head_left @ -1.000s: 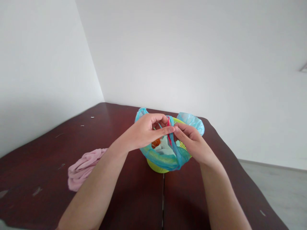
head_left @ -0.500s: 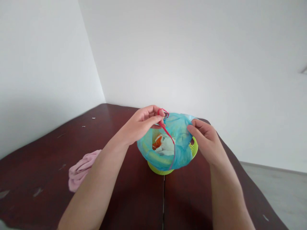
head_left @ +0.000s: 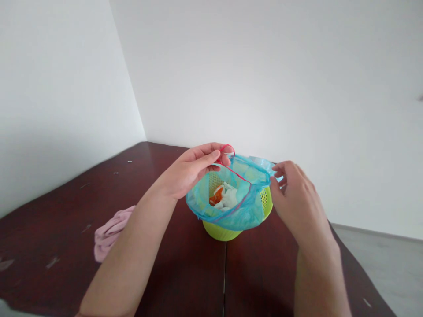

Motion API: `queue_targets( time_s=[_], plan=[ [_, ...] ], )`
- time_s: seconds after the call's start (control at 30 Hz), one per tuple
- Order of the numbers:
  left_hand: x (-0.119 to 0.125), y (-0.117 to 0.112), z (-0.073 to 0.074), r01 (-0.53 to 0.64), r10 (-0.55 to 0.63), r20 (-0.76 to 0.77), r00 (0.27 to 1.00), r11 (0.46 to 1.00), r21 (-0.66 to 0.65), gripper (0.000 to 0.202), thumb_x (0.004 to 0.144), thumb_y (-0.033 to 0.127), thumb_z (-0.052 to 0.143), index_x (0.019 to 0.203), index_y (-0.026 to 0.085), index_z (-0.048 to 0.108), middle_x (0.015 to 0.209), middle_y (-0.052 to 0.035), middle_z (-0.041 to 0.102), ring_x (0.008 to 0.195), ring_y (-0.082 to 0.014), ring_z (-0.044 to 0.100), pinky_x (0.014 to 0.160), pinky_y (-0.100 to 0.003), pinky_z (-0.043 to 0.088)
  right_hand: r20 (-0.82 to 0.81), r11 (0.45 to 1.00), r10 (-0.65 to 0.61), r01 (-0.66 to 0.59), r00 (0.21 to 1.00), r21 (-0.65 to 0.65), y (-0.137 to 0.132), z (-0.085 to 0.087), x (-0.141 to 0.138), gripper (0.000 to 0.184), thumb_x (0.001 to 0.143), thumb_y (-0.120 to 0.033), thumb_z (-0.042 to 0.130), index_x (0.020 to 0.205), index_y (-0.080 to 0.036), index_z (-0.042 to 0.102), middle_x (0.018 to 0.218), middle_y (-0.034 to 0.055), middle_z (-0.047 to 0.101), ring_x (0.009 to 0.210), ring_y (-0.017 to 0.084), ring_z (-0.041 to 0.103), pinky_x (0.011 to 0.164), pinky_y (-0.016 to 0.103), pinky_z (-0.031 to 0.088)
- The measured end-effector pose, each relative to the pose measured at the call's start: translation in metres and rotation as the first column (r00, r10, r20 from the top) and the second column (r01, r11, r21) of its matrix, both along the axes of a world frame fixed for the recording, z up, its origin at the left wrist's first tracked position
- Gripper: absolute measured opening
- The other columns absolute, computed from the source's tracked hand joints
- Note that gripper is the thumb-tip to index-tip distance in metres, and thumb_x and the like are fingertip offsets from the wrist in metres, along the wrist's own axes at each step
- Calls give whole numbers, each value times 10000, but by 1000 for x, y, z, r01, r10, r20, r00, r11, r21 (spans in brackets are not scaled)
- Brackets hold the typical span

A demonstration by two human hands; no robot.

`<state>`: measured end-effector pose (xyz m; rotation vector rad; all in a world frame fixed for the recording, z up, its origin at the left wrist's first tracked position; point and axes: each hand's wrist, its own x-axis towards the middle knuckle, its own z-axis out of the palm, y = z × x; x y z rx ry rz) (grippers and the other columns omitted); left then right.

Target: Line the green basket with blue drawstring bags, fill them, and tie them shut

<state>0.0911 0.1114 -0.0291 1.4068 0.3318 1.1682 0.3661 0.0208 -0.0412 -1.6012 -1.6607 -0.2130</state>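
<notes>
A lime-green perforated basket (head_left: 220,232) stands on the table, lined with a thin blue drawstring garbage bag (head_left: 243,218). White crumpled scraps (head_left: 228,197) and an orange piece (head_left: 216,196) lie inside it. My left hand (head_left: 194,169), above the basket's far left side, is closed on the bag's red drawstring (head_left: 238,175), which loops up around the fingertips. At the right rim my right hand (head_left: 292,193) has its thumb and curled fingers on the gathered edge of the bag. Part of the basket's right wall shows bare below that edge.
A folded pink cloth (head_left: 112,233) lies on the dark reddish table (head_left: 178,268), left of the basket and partly behind my left forearm. A seam runs down the table toward me. White walls (head_left: 264,79) stand behind and to the left.
The red drawstring is pulled up and tighter, and the bag's front edge has lifted and drawn in. My right hand has shifted slightly right, stretching the bag edge that way.
</notes>
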Motion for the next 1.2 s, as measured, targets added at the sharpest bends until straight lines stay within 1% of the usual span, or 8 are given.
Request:
queue_targets(
  time_s=[0.2,0.37,0.53,0.67,0.8,0.9,1.1,1.2],
  plan=[
    [8,-31,6,80,-33,-178,983,961,265,164,1154,358,841,1235,252,936,1202,-97,868,1140,-243,814,1010,-350,663,-302,785,602,-616,739,57,-25,13,-35,208,1121,-344,808,1316,-290,759,1202,44,824,1127,244,778,1017,390,605],
    [-8,-26,14,-102,290,-278,916,837,537,229,1173,437,788,1279,293,932,1339,-112,828,1276,-276,781,1090,-390,637,-599,667,560,-740,572,-84,-19,13,-46,183,1181,-379,723,1063,-244,762,732,-48,642,624,125,533,602,278,436],
    [-45,25,0,-464,717,-414,562,687,559,439,1155,626,681,1256,242,867,1362,-124,826,1207,-317,793,1082,-439,619,-662,767,498,-641,559,35,-8,10,-28,312,1155,-524,762,1034,-237,755,729,-51,566,590,110,417,544,273,349],
    [-69,63,-26,-434,587,-753,297,786,440,642,1113,790,557,1093,210,834,1206,-169,879,1148,-396,806,1015,-462,593,-486,898,313,-421,816,-130,-10,5,-15,328,1130,-590,771,1165,-265,746,854,-12,648,661,150,537,564,292,395],
    [-72,74,-37,-246,330,-860,389,937,248,760,990,948,588,795,247,804,911,-125,858,959,-374,788,895,-408,589,-263,895,272,-344,926,-285,-26,6,-16,571,1188,-717,619,854,-255,588,720,-17,548,624,148,427,561,319,312],
    [-70,70,-32,-256,419,-790,447,906,336,693,941,925,712,849,250,839,932,-88,864,948,-352,764,892,-387,583,-338,820,359,-467,870,-331,-40,11,-20,705,1189,-812,533,771,-249,466,679,-24,428,627,143,345,555,327,259],
    [-63,55,-17,-441,495,-622,607,861,254,762,1062,937,606,998,235,896,1177,-95,902,1183,-387,768,1105,-411,584,-720,478,470,-833,511,-278,-51,22,-15,712,1173,-795,616,769,-216,705,540,-25,505,462,95,381,455,279,194],
    [-57,48,-14,-441,467,-639,611,871,215,737,1040,925,655,953,228,879,1135,-101,890,1172,-386,753,1058,-416,603,-847,423,437,-900,303,-104,-50,25,-13,537,1197,-679,663,988,-220,847,503,-33,586,376,63,276,407,244,126]
  ],
)
